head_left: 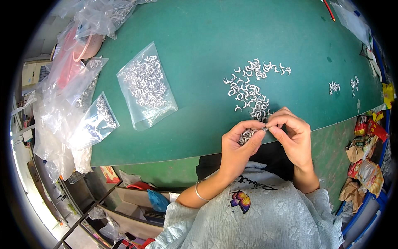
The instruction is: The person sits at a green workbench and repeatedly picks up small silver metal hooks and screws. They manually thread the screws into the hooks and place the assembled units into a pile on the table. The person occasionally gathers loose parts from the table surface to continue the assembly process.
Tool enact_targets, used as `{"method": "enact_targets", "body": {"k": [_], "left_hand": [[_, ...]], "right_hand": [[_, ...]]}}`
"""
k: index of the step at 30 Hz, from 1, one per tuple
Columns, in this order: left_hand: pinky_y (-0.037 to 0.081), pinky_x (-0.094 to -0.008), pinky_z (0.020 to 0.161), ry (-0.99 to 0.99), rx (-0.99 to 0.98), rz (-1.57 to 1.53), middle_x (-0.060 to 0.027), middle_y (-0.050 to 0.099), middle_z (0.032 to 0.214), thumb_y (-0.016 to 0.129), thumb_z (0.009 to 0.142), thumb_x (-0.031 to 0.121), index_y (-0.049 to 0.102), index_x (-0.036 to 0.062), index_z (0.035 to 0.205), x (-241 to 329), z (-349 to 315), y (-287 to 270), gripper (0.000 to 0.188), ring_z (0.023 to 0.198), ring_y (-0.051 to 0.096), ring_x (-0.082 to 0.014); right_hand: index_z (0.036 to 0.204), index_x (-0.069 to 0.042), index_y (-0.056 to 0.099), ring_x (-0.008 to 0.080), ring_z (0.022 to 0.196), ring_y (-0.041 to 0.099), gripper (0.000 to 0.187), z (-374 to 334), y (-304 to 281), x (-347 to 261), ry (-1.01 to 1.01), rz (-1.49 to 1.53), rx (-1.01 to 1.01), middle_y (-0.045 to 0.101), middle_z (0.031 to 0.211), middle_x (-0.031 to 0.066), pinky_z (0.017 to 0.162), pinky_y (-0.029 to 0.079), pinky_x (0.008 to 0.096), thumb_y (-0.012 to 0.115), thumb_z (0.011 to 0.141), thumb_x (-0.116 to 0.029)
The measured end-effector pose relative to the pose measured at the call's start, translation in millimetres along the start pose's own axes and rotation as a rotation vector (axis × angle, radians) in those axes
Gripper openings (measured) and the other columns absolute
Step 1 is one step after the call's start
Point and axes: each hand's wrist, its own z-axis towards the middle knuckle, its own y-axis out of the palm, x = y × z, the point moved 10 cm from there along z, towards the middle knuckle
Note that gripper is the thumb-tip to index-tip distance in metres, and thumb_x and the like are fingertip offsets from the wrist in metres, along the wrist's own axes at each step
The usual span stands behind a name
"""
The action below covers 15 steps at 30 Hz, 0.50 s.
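At the table's near edge, my left hand [237, 146] is curled around a clump of small curved silver metal pieces [247, 135]. Its thumb and forefinger meet the fingertips of my right hand [297, 139], which pinches one small metal piece [265, 128] mostly covered by the fingers. Just beyond both hands, a loose heap of crescent-shaped metal pieces [253, 99] spreads over the green tabletop [199, 54]. Farther left lies a clear plastic bag [147, 87] filled with similar pieces.
Two small groups of pieces [334, 87] [354, 86] lie at the right. A smaller clear bag [99, 118], crumpled plastic [54, 112] and a pink basket [89, 46] crowd the left edge. A red pencil-like stick [329, 10] is at the far right. Crumpled wrappers [369, 176] line the right side.
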Motion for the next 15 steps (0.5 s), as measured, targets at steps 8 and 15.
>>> {"method": "enact_targets", "body": {"k": [8,15], "left_hand": [[0.025,-0.0176,0.042,0.063,-0.038,0.049,-0.003,0.05,0.073,0.057,0.084,0.004,0.056,-0.0031,0.094,6,0,4,0.012,0.053,0.04,-0.0047],[0.026,-0.019,0.04,-0.195,-0.274,-0.37,-0.0063,0.046,0.073,0.047,0.088,0.016,0.048,0.0003,0.086,-10,0,22,0.016,0.049,0.037,-0.0082]], "right_hand": [[0.078,0.001,0.062,0.0181,0.072,0.055,0.011,-2,0,-22,-0.155,-0.094,0.017,0.061,0.075,0.008,0.067,0.042,0.0279,0.067,0.068,0.002],[0.077,0.001,0.061,0.0195,0.07,0.054,0.009,0,-17,-11,-0.076,-0.188,0.142,0.061,0.075,0.0085,0.064,0.042,0.0285,0.065,0.07,0.003]]}}
